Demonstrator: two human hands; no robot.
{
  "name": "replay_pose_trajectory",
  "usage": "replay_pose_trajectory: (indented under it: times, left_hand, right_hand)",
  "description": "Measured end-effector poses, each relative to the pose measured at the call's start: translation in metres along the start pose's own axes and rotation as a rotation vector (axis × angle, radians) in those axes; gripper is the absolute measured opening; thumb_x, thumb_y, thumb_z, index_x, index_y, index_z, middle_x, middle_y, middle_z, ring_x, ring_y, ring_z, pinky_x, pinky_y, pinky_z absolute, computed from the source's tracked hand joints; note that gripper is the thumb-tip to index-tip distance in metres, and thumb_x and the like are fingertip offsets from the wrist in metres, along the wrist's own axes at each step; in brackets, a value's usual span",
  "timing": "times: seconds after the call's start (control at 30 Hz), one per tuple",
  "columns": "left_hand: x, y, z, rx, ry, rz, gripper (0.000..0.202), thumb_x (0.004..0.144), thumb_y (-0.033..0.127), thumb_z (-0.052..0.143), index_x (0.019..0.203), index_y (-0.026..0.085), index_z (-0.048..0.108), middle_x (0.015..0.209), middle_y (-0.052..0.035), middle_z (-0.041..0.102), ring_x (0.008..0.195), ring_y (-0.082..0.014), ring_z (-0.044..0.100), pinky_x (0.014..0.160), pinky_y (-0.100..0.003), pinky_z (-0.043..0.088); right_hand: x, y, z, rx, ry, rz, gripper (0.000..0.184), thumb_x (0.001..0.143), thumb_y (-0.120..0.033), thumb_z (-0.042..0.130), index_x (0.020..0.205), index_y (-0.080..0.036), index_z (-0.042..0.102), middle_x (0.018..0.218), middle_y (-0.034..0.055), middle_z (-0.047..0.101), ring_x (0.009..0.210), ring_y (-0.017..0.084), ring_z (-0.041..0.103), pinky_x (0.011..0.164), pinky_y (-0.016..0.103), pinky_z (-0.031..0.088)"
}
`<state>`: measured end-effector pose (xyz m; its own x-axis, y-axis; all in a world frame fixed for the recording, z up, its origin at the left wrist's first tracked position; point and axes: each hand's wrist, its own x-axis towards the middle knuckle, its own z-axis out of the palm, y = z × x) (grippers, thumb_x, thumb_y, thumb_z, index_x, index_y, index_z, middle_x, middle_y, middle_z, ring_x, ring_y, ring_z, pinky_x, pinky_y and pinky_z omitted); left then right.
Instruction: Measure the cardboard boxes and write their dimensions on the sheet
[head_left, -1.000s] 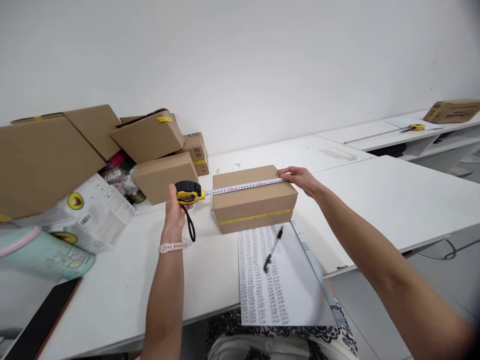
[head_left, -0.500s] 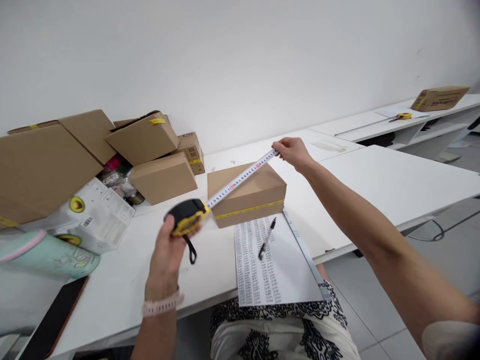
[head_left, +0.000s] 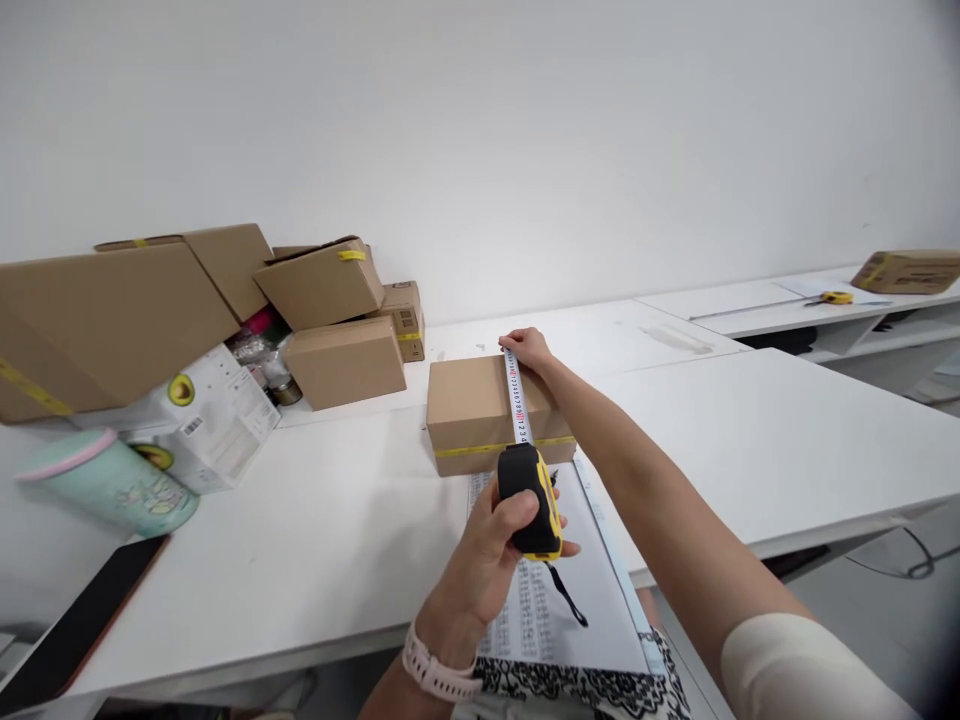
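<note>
My left hand (head_left: 495, 540) is wrapped round the black and yellow case of a tape measure (head_left: 529, 500), its wrist strap hanging down. The white blade runs out away from me over the top of a closed cardboard box (head_left: 469, 395) with a yellow strip along its front. At the box's far edge, my right hand (head_left: 526, 347) pinches the blade's end. Under the case lies a printed sheet (head_left: 592, 600) with rows of small marks; the pen on it is mostly hidden behind the case.
Several cardboard boxes (head_left: 345, 362) are piled at the left, beside a white avocado-print box (head_left: 221, 425) and a mint tumbler (head_left: 112, 485). A black flat object (head_left: 82, 620) lies at the near left edge. Another tape measure (head_left: 835, 298) and box (head_left: 907, 272) are far right.
My left hand has swung the tape case right and toward me, so the blade turned from diagonal to front-to-back across the box. My right hand moved to the box's far edge.
</note>
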<state>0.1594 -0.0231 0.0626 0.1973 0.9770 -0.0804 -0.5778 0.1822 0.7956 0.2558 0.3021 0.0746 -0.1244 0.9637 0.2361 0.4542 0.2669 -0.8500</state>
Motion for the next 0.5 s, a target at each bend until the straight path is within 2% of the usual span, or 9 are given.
replay_pose_trajectory:
  times: [0.13, 0.33, 0.5]
  left_hand:
    - [0.006, -0.011, 0.008, -0.004, 0.015, 0.014, 0.061, 0.069, 0.053, 0.086, 0.111, 0.016, 0.063, 0.106, -0.0100, 0.060, 0.089, -0.0210, 0.061, 0.075, -0.040, 0.061]
    - [0.005, -0.030, 0.029, -0.039, 0.026, 0.012, 0.066, 0.068, 0.054, 0.086, 0.119, 0.022, 0.061, 0.109, -0.0096, 0.057, 0.093, -0.0227, 0.059, 0.079, -0.041, 0.059]
    - [0.004, -0.037, 0.039, -0.068, 0.036, 0.013, 0.070, 0.065, 0.052, 0.088, 0.124, 0.025, 0.060, 0.110, -0.0098, 0.058, 0.097, -0.0251, 0.060, 0.080, -0.040, 0.058]
  right_hand:
    - [0.002, 0.005, 0.004, -0.104, -0.053, 0.002, 0.023, 0.077, -0.042, 0.073, 0.067, -0.023, 0.064, 0.068, 0.0025, 0.066, 0.069, 0.019, 0.059, 0.064, 0.030, 0.044]
    - [-0.012, 0.007, -0.006, -0.091, -0.112, 0.037, 0.031, 0.078, -0.056, 0.070, 0.081, -0.026, 0.065, 0.075, 0.0007, 0.067, 0.065, 0.018, 0.056, 0.060, 0.032, 0.042]
    - [-0.020, 0.000, -0.011, -0.081, -0.147, 0.022, 0.026, 0.079, -0.051, 0.072, 0.077, -0.026, 0.065, 0.075, 0.0015, 0.065, 0.070, 0.019, 0.056, 0.064, 0.032, 0.043]
